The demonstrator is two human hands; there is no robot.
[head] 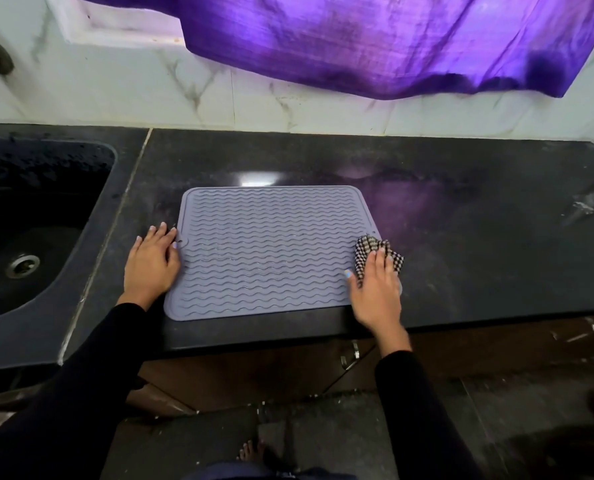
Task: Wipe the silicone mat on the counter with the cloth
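Head view: silicone mat (271, 251) lies flat at centre frame on the dark desk (461, 202), long axis left-right, sink (29, 237) at far left. Right hand (375, 289) sits on the mat's right edge, fingers (380, 258) clenched on the checked cloth (375, 249); unwiped ribs extend leftward from it. Left hand (151, 259) rests flat, fingers spread and released, touching the mat's left edge. Judgement: right hand is nearer the work; next stroke runs left across the mat
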